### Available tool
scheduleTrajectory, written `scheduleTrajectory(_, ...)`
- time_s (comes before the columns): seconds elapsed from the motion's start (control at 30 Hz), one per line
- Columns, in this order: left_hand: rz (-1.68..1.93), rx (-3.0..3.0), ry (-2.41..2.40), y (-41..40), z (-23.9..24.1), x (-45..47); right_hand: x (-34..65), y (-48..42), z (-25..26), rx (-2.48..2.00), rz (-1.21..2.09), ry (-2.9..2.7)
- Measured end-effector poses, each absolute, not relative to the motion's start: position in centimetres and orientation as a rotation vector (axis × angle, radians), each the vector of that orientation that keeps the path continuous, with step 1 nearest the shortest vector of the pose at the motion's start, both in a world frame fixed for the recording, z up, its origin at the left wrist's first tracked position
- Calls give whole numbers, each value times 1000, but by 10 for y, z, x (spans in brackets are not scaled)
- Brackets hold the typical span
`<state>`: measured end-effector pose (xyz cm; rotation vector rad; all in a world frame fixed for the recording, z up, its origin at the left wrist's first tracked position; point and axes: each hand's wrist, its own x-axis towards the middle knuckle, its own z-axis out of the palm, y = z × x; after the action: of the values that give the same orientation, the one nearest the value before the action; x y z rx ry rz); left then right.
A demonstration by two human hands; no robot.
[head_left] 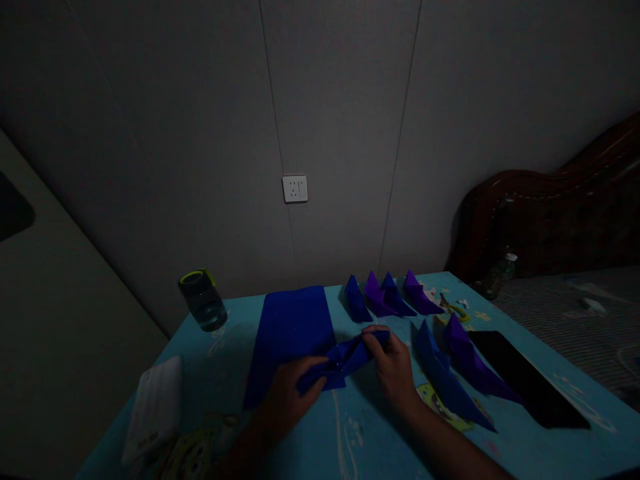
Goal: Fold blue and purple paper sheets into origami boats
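Head: folded blue paper lies between left hand and right hand, both pinching its ends.

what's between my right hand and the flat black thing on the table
In the head view, a blue paper boat and a purple paper boat lie between your right hand and the flat black thing.

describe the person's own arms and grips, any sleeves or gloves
The left grip and right grip are ungloved human hands; no rings can be made out. The right forearm is bare, with no sleeve, watch or bracelet on the part in view. The left forearm is deep in shadow, so any sleeve there is hard to tell.
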<state>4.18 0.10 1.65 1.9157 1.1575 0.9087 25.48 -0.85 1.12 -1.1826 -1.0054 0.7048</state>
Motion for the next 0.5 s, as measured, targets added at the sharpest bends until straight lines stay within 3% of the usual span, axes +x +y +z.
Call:
scheduleTrajectory(0.27, 816, 2061, 1117, -5, 11, 52, 246, -13, 7, -1122, 828, -1158)
scheduleTrajectory(0.5, 965, 1634, 1178, -2, 20, 57, 240, -8, 6, -1016, 1147, -1196)
